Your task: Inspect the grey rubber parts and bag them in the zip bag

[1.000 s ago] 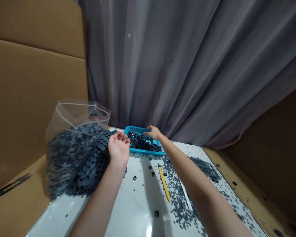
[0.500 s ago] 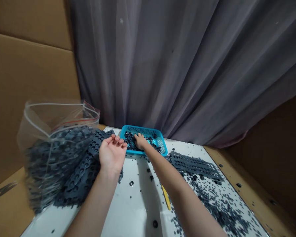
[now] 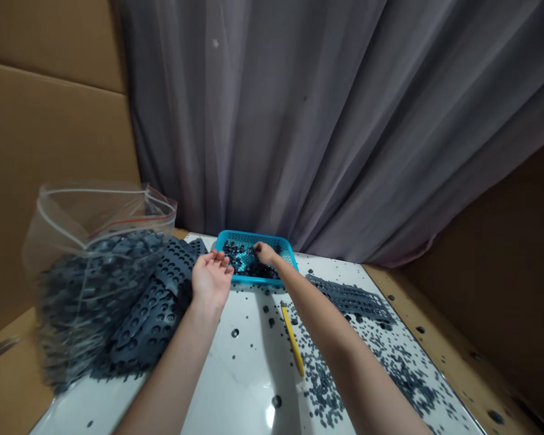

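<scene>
Dim, even indoor light fills the scene, and we read it as falling from above onto the glossy white table point(image 3: 236, 368), where a small, hot glare point(image 3: 270, 417) burns close to us. A soft, dark shadow point(image 3: 272, 344) runs down the tabletop. The curtain point(image 3: 272, 121) is muted and low in contrast, the cardboard point(image 3: 49, 157) at left looks warm and flat, and the brown panel point(image 3: 485, 211) at right sinks into gloom. We see the bag point(image 3: 95, 208) at left smeared by blur, while the blue basket point(image 3: 254, 260) is sharper. Wide-lens distortion tilts the table and curtain toward the frame's edges.
</scene>
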The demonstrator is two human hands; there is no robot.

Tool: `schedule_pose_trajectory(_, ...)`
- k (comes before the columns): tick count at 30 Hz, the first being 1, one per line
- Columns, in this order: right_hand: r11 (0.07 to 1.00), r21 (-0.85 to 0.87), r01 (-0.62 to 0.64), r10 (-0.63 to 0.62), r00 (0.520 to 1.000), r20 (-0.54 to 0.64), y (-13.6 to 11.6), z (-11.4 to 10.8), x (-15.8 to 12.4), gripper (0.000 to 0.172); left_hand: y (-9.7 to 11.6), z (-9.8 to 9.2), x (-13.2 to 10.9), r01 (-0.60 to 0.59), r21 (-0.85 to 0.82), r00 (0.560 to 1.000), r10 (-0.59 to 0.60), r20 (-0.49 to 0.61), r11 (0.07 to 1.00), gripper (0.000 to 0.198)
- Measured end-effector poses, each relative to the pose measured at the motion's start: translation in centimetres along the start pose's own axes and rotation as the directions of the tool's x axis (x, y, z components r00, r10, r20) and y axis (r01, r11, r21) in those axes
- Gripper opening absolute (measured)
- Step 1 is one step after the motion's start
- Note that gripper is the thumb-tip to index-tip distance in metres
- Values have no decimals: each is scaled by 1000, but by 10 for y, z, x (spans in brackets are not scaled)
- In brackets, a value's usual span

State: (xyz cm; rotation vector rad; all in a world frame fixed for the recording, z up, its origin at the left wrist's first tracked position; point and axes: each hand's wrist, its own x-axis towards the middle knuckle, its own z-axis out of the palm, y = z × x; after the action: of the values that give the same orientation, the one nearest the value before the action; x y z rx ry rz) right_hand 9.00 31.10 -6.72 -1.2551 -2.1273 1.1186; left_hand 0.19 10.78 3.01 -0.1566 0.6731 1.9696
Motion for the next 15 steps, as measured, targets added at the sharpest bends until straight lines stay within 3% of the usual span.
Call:
schedule_pose_trajectory(5, 987, 151, -63, 70, 996, -45, 9, -6, -4, 31, -9, -5, 11, -15, 50, 999, 18, -46, 999, 8)
schedule_pose_trajectory(9, 962, 271, -27, 62, 991, -121, 0, -15, -2, 32, -25, -8, 20, -20, 114, 998, 26, -58, 993, 12)
schedule_pose_trajectory(13, 912, 392, 124, -17, 964, -265, -12, -12, -12, 33, -47, -13, 24, -19, 180, 1000, 19, 2, 983, 19)
schedule_pose_trajectory(15, 858, 437, 269, -84, 913, -398, -18, -5, -20, 33, -58, -17, 27, -21, 203, 1000, 18, 14, 979, 19)
